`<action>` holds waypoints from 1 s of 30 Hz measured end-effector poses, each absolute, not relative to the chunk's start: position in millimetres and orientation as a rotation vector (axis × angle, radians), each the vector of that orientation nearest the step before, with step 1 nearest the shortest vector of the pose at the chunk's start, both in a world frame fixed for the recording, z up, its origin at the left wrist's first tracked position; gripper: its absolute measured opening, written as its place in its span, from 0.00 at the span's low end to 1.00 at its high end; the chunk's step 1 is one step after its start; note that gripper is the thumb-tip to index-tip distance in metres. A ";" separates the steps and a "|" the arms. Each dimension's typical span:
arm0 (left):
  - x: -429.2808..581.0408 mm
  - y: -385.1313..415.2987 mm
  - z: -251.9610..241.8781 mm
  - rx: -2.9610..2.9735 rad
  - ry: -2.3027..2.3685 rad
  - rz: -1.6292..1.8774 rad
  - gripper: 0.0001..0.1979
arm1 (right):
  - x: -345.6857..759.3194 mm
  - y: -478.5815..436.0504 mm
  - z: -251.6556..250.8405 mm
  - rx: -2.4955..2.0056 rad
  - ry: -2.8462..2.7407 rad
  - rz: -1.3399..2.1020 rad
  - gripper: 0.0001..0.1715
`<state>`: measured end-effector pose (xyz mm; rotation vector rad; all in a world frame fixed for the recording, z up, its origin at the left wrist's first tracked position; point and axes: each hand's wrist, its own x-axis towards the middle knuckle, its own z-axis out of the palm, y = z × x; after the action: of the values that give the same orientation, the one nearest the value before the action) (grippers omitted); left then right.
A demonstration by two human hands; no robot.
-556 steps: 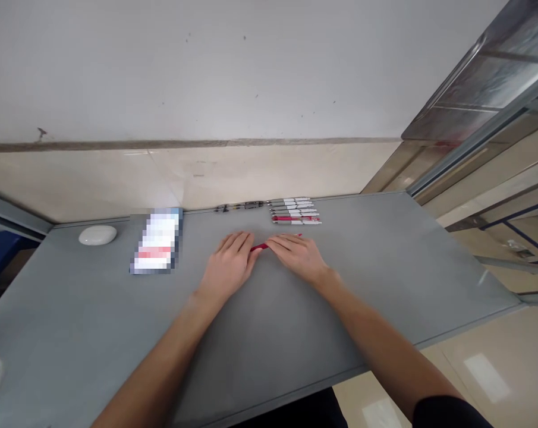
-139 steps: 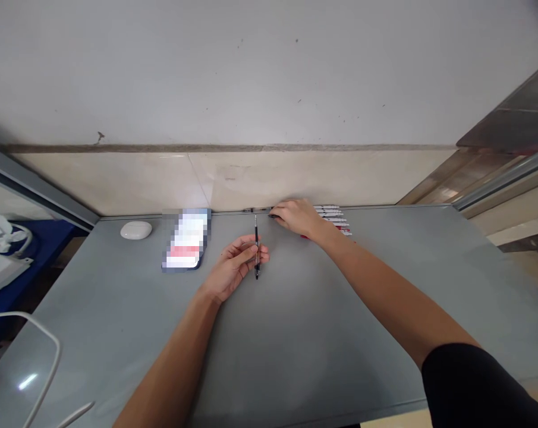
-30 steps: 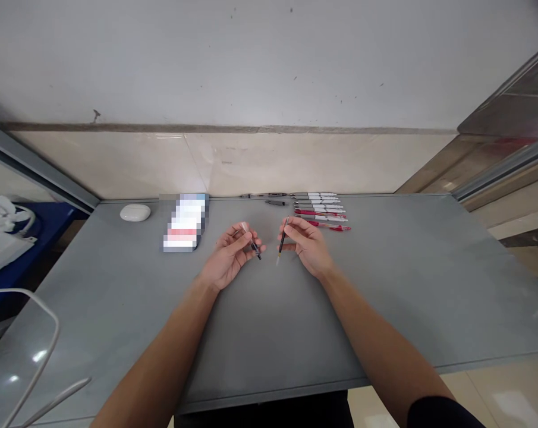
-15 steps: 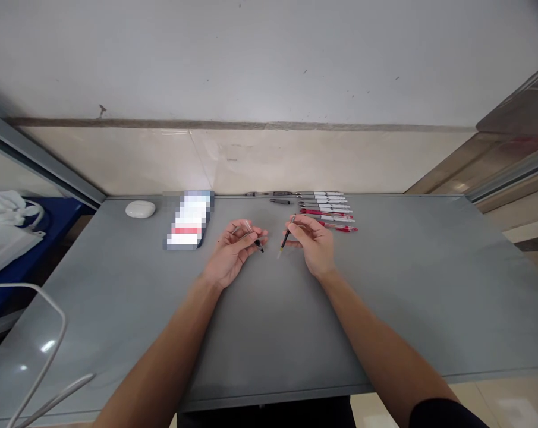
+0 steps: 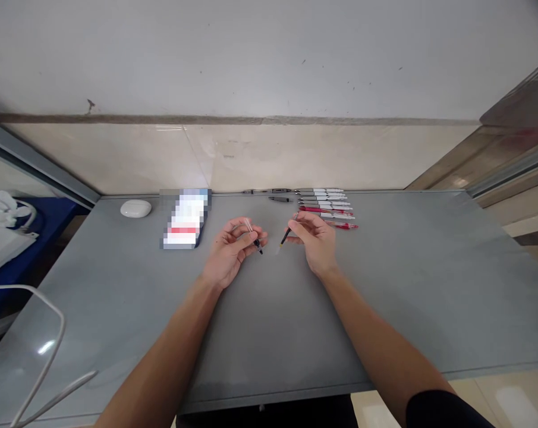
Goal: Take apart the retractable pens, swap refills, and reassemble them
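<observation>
Plain grey tabletop, beige tiled wall behind. Left hand's pinching one clear-and-black plastic pen barrel, right hand's pinching one thin black refill. One white oval case too.

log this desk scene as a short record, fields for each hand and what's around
left hand: holds clear pen barrel with black end
right hand: holds dark refill, pale at its lower end
barrel and refill: apart
pens: white-grey and red, lying beyond right hand
grey piece: lying left of pens
phone: beyond left hand, screen pixelated
white case: left of phone
</observation>
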<state>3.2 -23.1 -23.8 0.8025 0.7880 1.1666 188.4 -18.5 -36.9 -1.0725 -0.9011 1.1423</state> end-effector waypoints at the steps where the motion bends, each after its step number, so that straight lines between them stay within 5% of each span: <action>1: 3.5 -23.3 -24.0 0.802 0.793 1.166 0.14 | 188.4 -18.5 -36.6 -1.073 -0.902 1.136 0.13; 30: 3.2 -21.8 -25.1 0.847 0.837 1.220 0.16 | 187.8 -21.9 -35.9 -0.998 -0.991 1.253 0.15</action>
<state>3.2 -21.8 -25.1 0.8474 0.8370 1.2200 187.8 -21.9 -35.9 -0.9981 -0.9912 1.2534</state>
